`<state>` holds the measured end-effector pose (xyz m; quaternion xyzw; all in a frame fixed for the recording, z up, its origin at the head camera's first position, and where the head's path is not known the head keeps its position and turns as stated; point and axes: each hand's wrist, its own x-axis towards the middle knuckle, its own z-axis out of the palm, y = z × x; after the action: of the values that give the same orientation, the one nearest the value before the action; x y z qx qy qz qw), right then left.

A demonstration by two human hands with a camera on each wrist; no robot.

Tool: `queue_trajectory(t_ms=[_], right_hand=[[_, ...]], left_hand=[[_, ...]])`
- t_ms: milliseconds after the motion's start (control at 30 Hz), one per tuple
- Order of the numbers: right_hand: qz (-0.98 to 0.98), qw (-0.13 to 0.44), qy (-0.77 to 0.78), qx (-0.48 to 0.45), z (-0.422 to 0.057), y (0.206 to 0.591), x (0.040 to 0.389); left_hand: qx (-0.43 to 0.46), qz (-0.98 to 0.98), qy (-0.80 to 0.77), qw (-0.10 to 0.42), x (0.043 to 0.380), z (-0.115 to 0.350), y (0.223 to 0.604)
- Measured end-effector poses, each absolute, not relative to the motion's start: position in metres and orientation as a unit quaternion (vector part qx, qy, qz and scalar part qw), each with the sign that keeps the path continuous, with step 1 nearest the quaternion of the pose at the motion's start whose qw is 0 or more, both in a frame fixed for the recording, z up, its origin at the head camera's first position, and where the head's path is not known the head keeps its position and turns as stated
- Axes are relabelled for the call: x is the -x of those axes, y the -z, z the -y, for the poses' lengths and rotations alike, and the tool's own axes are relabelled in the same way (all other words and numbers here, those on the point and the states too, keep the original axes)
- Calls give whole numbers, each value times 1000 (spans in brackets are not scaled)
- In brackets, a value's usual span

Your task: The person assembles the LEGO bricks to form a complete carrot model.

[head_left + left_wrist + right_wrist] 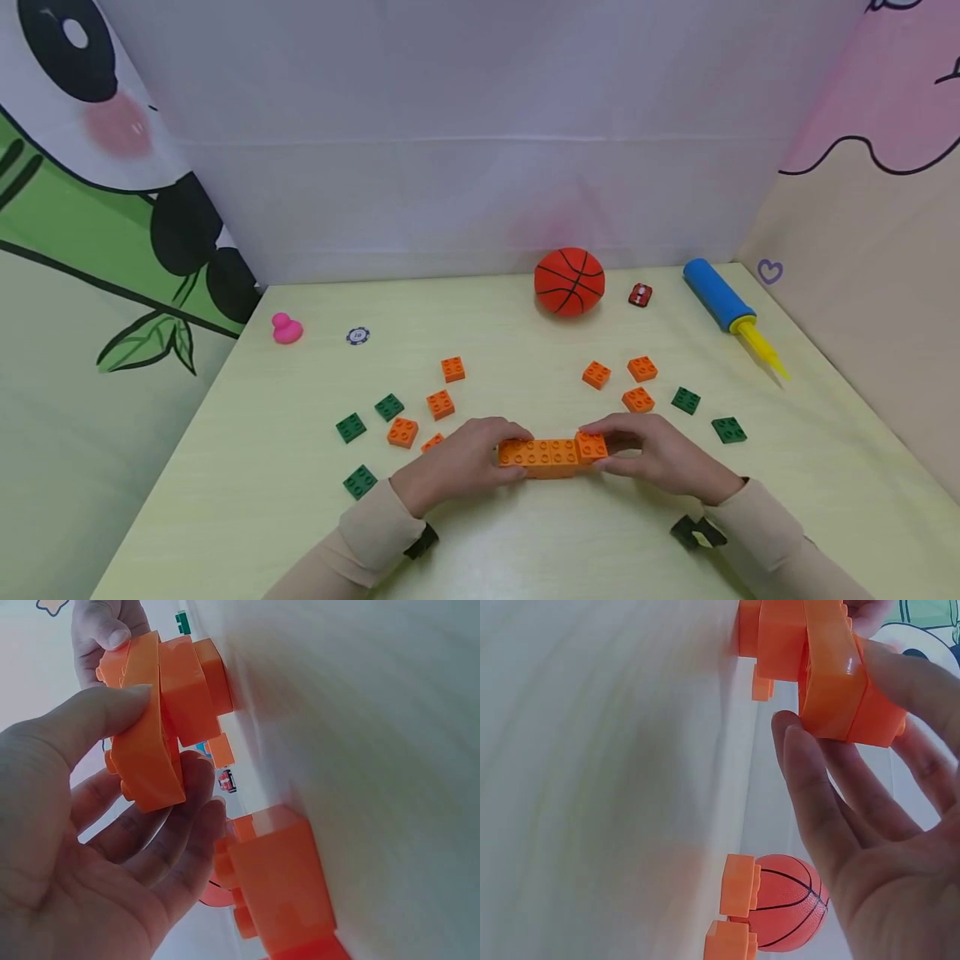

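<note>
A joined orange row (pixel 538 457) is pinched by left hand (pixel 467 458) and right hand (pixel 666 454) (end brick (pixel 592 447) perhaps seated); loose bricks (pixel 596 374) are left.

The place looks like a small, screened-off play corner; whether it belongs to a home, studio or lab cannot be told. A plain pale backdrop (pixel 465 100) hangs at 12 o'clock behind the tabletop (pixel 247 467). At 10 o'clock stands a cartoon-printed screen (pixel 52 333), and at 2 o'clock a beige-and-pink screen (pixel 892 217) with 1 purple heart. Toys suit it: building bricks (pixel 551 454), a basketball (pixel 569 282) at 12, a blue-and-yellow pump-like toy (pixel 717 293) at 1.
</note>
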<state>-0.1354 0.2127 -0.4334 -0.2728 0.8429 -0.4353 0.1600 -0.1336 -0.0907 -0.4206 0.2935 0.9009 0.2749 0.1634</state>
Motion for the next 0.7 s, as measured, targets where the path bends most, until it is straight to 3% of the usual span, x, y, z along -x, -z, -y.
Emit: queue_trajectory(t_ms=[700], right_hand=[[-855, 147, 407, 285, -212, 431, 134]], left_hand=[[-286, -904, -275, 160, 133, 93, 423]])
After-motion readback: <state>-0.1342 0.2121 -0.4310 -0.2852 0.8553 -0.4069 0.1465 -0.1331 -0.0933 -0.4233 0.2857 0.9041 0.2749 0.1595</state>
